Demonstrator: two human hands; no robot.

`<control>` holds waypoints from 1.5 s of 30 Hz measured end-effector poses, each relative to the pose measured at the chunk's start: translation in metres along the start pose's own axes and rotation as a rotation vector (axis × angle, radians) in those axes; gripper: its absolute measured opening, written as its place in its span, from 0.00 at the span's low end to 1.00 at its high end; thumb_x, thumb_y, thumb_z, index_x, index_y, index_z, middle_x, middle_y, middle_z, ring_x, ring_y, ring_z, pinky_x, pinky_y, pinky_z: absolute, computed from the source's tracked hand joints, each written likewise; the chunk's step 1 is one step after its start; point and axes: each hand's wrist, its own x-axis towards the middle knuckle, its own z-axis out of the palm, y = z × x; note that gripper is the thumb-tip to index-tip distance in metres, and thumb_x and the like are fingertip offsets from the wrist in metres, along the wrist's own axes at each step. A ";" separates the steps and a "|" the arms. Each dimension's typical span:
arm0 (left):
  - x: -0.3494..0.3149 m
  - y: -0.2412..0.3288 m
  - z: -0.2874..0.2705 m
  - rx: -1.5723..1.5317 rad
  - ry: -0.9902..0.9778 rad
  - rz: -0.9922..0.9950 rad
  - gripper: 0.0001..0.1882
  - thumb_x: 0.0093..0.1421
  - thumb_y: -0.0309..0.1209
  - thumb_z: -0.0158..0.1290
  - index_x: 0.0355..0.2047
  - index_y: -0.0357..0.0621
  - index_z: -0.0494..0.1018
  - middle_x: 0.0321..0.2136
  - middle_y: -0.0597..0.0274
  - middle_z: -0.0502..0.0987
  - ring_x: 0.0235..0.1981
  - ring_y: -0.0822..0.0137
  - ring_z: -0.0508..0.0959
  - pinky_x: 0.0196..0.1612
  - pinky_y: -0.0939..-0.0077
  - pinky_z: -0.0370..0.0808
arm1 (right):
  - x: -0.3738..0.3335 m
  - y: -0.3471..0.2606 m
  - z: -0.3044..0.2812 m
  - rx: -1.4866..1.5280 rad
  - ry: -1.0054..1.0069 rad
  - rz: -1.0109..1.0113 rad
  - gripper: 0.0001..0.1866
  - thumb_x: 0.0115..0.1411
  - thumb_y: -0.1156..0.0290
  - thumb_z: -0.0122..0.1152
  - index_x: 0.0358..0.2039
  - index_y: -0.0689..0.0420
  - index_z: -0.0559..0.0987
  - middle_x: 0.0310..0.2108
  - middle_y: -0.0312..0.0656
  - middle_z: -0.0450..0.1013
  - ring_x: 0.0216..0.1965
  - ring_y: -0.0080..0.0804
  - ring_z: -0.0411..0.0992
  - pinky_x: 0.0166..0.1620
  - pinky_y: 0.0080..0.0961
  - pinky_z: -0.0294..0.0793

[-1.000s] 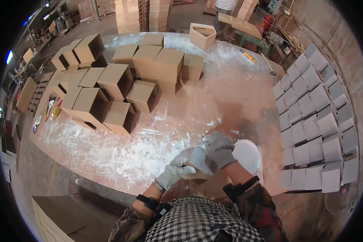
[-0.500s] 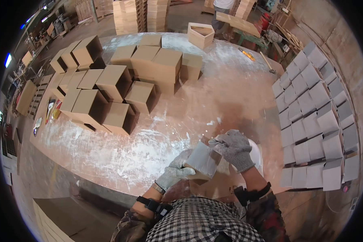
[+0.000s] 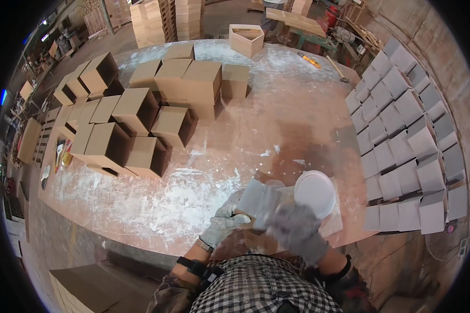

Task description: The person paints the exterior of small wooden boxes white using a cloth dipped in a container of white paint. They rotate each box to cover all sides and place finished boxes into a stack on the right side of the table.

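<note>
My left hand point(image 3: 224, 225), in a grey knit glove, grips a small box point(image 3: 256, 197) by its left side, thumb at the near edge. The upper face of the box looks grey-white; brown cardboard shows along its lower edge. Beside the right side of the box is my right hand point(image 3: 297, 232), also gloved and smeared by motion. Its fingers cannot be made out, nor whether they hold anything. Just beyond it stands a round white tub point(image 3: 315, 194), partly covered by that hand.
Brown cardboard boxes point(image 3: 136, 109) stand stacked on the left of the white-smeared table point(image 3: 266, 120). Rows of grey-white-faced boxes point(image 3: 397, 138) line the right side. Farther back are a wooden tray point(image 3: 246, 40), a yellow tool point(image 3: 310, 60) and a hammer point(image 3: 338, 70).
My right hand has moved down toward me, from over the far right edge of the box to its near right side, uncovering the white tub. My left hand still holds the box.
</note>
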 end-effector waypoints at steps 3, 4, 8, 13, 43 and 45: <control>0.000 -0.001 0.004 0.136 -0.002 0.048 0.13 0.56 0.28 0.63 0.41 0.39 0.76 0.36 0.67 0.79 0.37 0.78 0.75 0.42 0.81 0.73 | 0.012 0.045 0.005 -0.482 0.306 0.242 0.08 0.48 0.64 0.66 0.29 0.49 0.79 0.28 0.39 0.70 0.31 0.40 0.70 0.35 0.40 0.68; -0.003 -0.001 0.005 0.240 0.024 0.112 0.09 0.56 0.27 0.62 0.37 0.40 0.77 0.32 0.68 0.79 0.34 0.78 0.75 0.40 0.82 0.74 | 0.013 0.065 0.010 -0.542 0.204 0.303 0.09 0.47 0.63 0.65 0.30 0.49 0.79 0.28 0.39 0.70 0.32 0.40 0.70 0.36 0.40 0.68; -0.004 -0.009 0.002 0.075 0.020 0.080 0.09 0.56 0.27 0.62 0.37 0.40 0.77 0.33 0.69 0.79 0.35 0.78 0.75 0.40 0.82 0.74 | 0.013 0.051 0.020 -0.580 -0.047 0.439 0.10 0.47 0.62 0.64 0.32 0.47 0.79 0.28 0.40 0.70 0.32 0.40 0.70 0.35 0.42 0.67; -0.010 -0.007 0.001 0.050 0.020 0.075 0.09 0.56 0.26 0.61 0.38 0.40 0.77 0.34 0.68 0.79 0.35 0.79 0.75 0.41 0.82 0.74 | -0.032 -0.005 0.036 -0.544 0.023 0.221 0.10 0.46 0.64 0.64 0.31 0.48 0.80 0.29 0.39 0.71 0.31 0.41 0.71 0.34 0.41 0.67; -0.003 -0.033 -0.021 -0.016 -0.048 0.080 0.08 0.59 0.29 0.60 0.36 0.37 0.78 0.32 0.66 0.80 0.34 0.78 0.75 0.37 0.81 0.74 | -0.007 0.006 0.080 -0.194 0.483 -0.262 0.18 0.52 0.65 0.64 0.45 0.53 0.79 0.34 0.42 0.75 0.34 0.36 0.74 0.34 0.36 0.72; -0.008 -0.022 -0.015 0.078 0.001 0.038 0.09 0.59 0.30 0.60 0.37 0.37 0.78 0.33 0.66 0.80 0.35 0.78 0.75 0.38 0.81 0.75 | 0.000 0.005 0.063 -0.107 0.023 -0.016 0.17 0.52 0.69 0.66 0.44 0.55 0.79 0.34 0.42 0.75 0.35 0.35 0.74 0.36 0.35 0.73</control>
